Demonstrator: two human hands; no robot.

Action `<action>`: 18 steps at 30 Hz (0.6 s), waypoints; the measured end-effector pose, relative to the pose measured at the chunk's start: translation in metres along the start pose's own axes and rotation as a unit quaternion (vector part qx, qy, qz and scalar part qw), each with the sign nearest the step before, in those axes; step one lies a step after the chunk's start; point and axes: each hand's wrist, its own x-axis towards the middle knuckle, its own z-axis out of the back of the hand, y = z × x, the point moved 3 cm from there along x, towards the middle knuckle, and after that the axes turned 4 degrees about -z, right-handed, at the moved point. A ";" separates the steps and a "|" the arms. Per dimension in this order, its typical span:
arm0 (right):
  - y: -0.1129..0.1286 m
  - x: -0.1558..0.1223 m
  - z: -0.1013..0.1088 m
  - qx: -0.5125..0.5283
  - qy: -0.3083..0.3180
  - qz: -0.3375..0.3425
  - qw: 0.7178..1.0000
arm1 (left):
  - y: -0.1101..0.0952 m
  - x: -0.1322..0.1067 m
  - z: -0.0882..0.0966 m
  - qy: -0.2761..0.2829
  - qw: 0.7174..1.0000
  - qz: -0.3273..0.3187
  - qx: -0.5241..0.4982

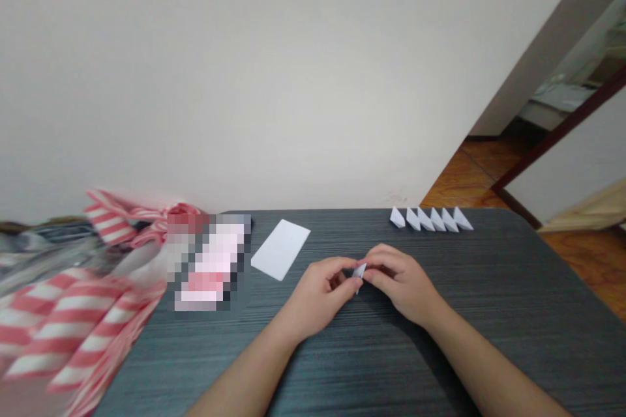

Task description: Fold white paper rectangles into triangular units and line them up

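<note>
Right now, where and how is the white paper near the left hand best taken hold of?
Probably the right edge of the white paper, approached from the right: that side faces the left hand. The paper lies flat on the table, so lifting the edge with a fingertip before pinching seems safest.

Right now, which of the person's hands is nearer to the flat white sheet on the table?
Left. The left hand is to the right of the flat white sheet and closer to the person, not touching it; the right hand is farther to the right.
</note>
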 end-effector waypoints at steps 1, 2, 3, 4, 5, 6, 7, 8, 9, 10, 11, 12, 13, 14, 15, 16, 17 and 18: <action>0.001 0.000 0.000 -0.004 -0.001 0.004 1.000 | 0.000 0.000 0.000 -0.001 1.000 0.004 -0.002; 0.001 0.000 0.000 -0.009 -0.003 0.006 1.000 | 0.001 0.000 0.000 -0.002 1.000 0.008 -0.003; 0.002 0.000 0.000 -0.014 -0.006 0.007 1.000 | 0.001 0.001 0.000 -0.003 1.000 0.011 -0.004; 0.002 0.000 -0.001 -0.018 -0.011 0.005 1.000 | 0.001 0.001 0.000 -0.007 1.000 0.013 -0.005; 0.001 0.000 -0.001 -0.022 -0.016 0.002 1.000 | 0.001 0.001 0.000 -0.012 1.000 0.014 -0.004; 0.001 0.000 -0.001 -0.024 -0.021 -0.001 0.999 | 0.002 0.001 0.000 -0.018 1.000 0.013 -0.004; 0.001 0.000 -0.001 -0.026 -0.027 -0.007 0.999 | 0.002 0.001 0.001 -0.024 1.000 0.013 -0.004; 0.000 -0.001 -0.001 -0.028 -0.034 -0.012 0.999 | 0.003 0.001 0.000 -0.027 1.000 0.013 -0.005; 0.000 -0.001 -0.001 -0.029 -0.041 -0.015 0.999 | 0.004 0.001 0.000 -0.028 1.000 0.012 -0.005; -0.001 -0.001 -0.001 -0.029 -0.046 -0.017 0.998 | 0.005 0.001 0.000 -0.028 1.000 0.012 -0.006; -0.001 -0.001 -0.001 -0.027 -0.048 -0.018 0.998 | 0.006 0.000 0.000 -0.028 1.000 0.009 -0.008; -0.002 -0.001 -0.001 -0.026 -0.048 -0.022 0.998 | 0.007 0.000 0.000 -0.028 1.000 0.006 -0.009; -0.003 -0.001 -0.001 -0.026 -0.045 -0.029 0.998 | 0.007 -0.001 -0.001 -0.027 1.000 0.004 -0.011; -0.004 -0.001 -0.002 -0.026 -0.039 -0.041 0.998 | 0.007 -0.001 -0.001 -0.028 1.000 0.003 -0.013; -0.005 -0.002 -0.003 -0.027 -0.031 -0.055 0.998 | 0.007 -0.001 -0.001 -0.028 0.999 0.005 -0.015; -0.006 -0.002 -0.004 -0.027 -0.024 -0.068 0.997 | 0.007 -0.001 -0.001 -0.027 0.999 0.009 -0.018; -0.006 -0.002 -0.005 -0.027 -0.019 -0.078 0.996 | 0.007 -0.001 -0.001 -0.027 0.999 0.015 -0.021; -0.006 -0.002 -0.005 -0.026 -0.016 -0.083 0.996 | 0.008 -0.001 -0.001 -0.028 0.999 0.021 -0.025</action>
